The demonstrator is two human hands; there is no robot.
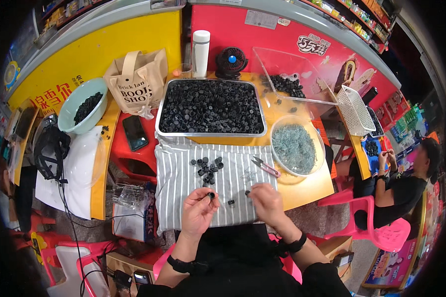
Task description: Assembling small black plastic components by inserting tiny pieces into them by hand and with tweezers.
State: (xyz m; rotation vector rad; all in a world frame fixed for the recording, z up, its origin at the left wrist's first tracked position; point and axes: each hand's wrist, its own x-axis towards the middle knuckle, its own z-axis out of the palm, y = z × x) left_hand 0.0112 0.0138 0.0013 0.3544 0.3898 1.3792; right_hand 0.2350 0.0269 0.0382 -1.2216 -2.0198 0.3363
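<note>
Between the thumb and fingers of my left hand is a small round black plastic cap, its hollow end showing. My right hand is closed, fingertips together over the striped cloth. A small black piece shows right at those fingertips; whether they grip it or something finer, I cannot make out. Another black piece lies on the cloth between my hands. Beyond my left hand is a loose cluster of black caps. Pink-handled thread snips rest near a few thin, clear strands.
A metal tray full of black caps stands behind the cloth. To its right are a round tub of tangled clear pieces and a clear bin. A phone lies on a red stool at left. Another person sits at right.
</note>
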